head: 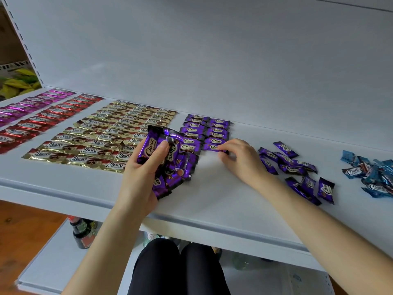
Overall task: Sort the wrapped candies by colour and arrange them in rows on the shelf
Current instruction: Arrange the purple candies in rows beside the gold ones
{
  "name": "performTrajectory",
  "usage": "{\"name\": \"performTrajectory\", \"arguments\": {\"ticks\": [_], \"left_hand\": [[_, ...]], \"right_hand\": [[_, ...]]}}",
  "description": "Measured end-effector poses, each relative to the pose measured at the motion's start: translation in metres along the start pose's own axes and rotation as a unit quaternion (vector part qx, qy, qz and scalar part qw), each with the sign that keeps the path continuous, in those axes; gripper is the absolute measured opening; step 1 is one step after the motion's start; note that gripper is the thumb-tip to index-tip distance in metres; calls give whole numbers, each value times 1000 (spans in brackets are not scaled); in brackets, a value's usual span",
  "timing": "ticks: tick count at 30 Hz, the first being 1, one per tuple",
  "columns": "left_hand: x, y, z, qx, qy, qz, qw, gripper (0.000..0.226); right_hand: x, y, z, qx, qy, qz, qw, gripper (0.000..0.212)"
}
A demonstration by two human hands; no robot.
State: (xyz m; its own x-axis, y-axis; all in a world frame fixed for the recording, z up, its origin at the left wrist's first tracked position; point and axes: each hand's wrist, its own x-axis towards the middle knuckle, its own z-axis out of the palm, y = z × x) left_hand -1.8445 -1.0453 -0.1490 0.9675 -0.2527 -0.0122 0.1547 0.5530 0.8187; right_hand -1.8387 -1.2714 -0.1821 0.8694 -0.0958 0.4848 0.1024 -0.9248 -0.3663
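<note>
My left hand [141,173] grips a fanned bunch of purple candies [170,165] above the white shelf [212,201]. My right hand [240,160] pinches the right end of one purple candy [212,147] lying at the front of two neat purple rows [205,130]. Left of those lie gold rows [102,137], red rows [42,122] and magenta rows [27,105]. A loose heap of purple candies [295,167] lies right of my right hand, with a blue heap [370,175] at the far right.
The shelf's back panel [191,56] rises behind the rows. Its front edge [191,222] runs diagonally below my wrists. Bottles [81,233] stand on a lower shelf, and yellow-green packs [17,81] sit at far left. My legs [178,271] are below.
</note>
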Motion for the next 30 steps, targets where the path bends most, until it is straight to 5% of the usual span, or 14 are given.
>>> {"name": "performTrajectory", "arguments": {"ticks": [8, 12, 18, 30], "left_hand": [[-7, 3, 6, 19, -35, -23, 999, 19], [-16, 2, 14, 43, -101, -53, 993, 19], [-25, -1, 28, 61, -155, -47, 985, 21], [-25, -4, 31, 42, -100, -31, 994, 21]], "right_hand": [[5, -17, -23, 159, 55, 86, 982, 13], [6, -51, -54, 346, -79, 106, 929, 9], [-1, -73, -70, 396, -163, 85, 899, 13], [-4, -66, -79, 474, -42, 173, 863, 13]]}}
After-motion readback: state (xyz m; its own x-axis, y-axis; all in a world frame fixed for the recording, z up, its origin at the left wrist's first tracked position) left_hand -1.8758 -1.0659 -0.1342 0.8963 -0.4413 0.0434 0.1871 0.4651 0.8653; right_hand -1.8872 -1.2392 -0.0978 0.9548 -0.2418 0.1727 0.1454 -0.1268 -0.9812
